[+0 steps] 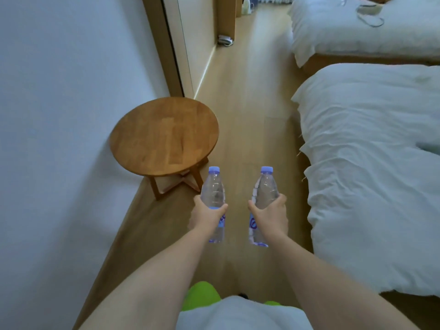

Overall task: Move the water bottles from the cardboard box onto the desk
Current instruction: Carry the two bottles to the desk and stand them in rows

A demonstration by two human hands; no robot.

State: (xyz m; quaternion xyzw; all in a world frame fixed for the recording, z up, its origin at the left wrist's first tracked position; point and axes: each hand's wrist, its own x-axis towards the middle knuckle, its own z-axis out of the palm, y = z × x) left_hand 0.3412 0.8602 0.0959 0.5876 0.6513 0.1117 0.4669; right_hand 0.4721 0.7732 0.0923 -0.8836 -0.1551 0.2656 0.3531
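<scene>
**A bottle in each hand**

Left of centre stands the round wooden table [164, 135]. Below it my left hand [206, 215] grips one water bottle [213, 186]; my right hand [270, 216] grips the other bottle [266, 186], both upright over the floor [247, 110]. Beds [371, 148] fill the right.

A bottle [213, 186] in each hand

Light: soft, even, cool indoor.
Shadows: faint, under the round stool [164, 136] and along the wall [59, 115].
Glare: bright strip on the floor [247, 110] by the doorway.
Sharpness: slightly soft overall.
Distortion: wide-angle bending at frame edges.
</scene>
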